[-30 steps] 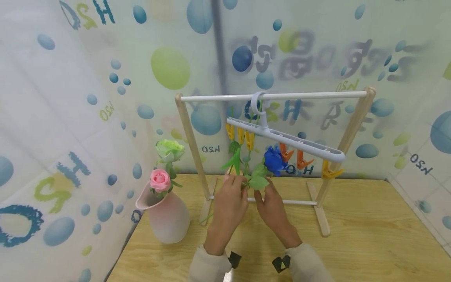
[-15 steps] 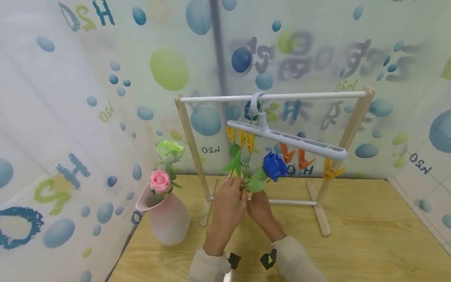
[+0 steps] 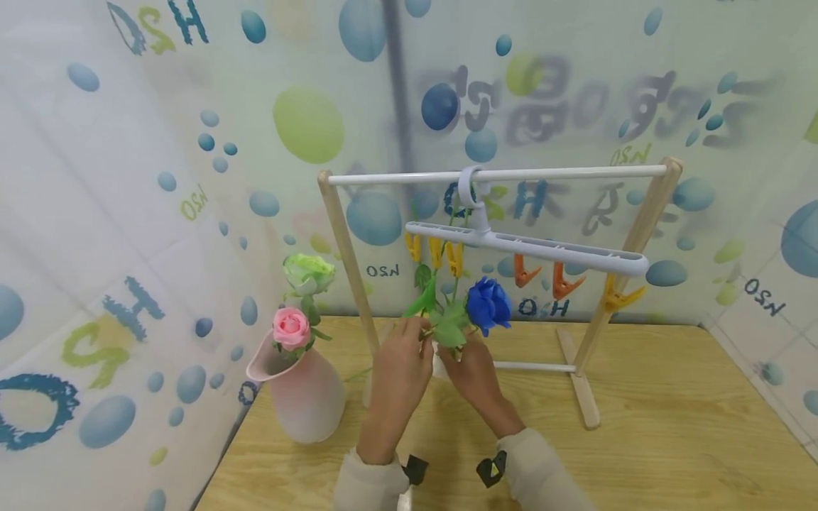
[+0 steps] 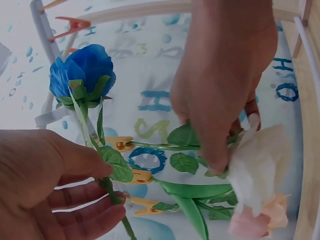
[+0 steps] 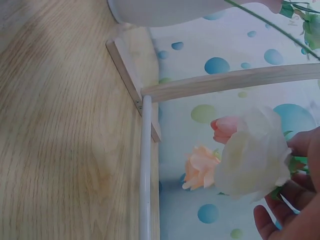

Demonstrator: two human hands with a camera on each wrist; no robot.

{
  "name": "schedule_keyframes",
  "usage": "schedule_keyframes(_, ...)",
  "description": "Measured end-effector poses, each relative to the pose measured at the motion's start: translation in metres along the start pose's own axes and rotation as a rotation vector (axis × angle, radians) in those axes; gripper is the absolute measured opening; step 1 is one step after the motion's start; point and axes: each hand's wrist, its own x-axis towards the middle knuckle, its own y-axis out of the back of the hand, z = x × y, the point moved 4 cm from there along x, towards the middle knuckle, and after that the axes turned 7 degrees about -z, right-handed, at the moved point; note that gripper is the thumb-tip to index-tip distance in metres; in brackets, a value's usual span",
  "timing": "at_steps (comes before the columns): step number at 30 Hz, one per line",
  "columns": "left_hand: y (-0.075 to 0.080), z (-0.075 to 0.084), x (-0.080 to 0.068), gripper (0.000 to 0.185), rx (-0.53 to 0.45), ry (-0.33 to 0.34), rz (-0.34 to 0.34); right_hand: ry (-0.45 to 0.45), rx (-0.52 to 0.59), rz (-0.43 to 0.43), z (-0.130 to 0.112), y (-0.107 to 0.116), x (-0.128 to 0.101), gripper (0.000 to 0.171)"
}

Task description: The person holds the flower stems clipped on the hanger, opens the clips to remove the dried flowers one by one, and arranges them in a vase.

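Under the grey hanger's (image 3: 543,246) yellow clips (image 3: 455,259), L hand (image 4: 45,170) has its fingers pinching the blue flower's (image 4: 82,75) stem, head up; R hand (image 3: 476,372) has its fingers curled round the base of the white flower (image 5: 250,160), head-down nr the pink (image 5: 225,130) & peach (image 5: 200,167) blooms. Prob. best to grip stems, not petals, pull lightly so clips don't slip, & mind leaves (image 3: 449,333) snagging btwn hands.

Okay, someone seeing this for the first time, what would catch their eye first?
Probably the vivid blue flower, held by its stem in the left hand, below the hanger. Next might come that pale hanger, hooked over the white rail, with yellow clips and orange clips along it. Off to the left, a pink vase holds a pink flower and a green flower.
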Motion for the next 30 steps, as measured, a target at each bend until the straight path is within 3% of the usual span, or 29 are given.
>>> schedule_keyframes(6,0.013,0.001,0.002,0.013,-0.015,-0.013,0.065,-0.023,-0.104,0.007,0.000,0.003,0.000,0.029)
schedule_keyframes(10,0.023,0.002,0.005,0.013,-0.018,-0.039,0.140,-0.051,-0.135,0.011,0.001,0.004,0.000,0.022)
schedule_keyframes(22,0.067,0.003,0.015,0.012,-0.073,-0.105,0.394,-0.108,-0.103,-0.014,0.005,0.007,0.001,0.015)
schedule_keyframes(30,0.099,0.008,0.018,0.013,-0.081,-0.190,0.572,-0.136,-0.075,-0.035,0.007,0.011,0.001,0.013)
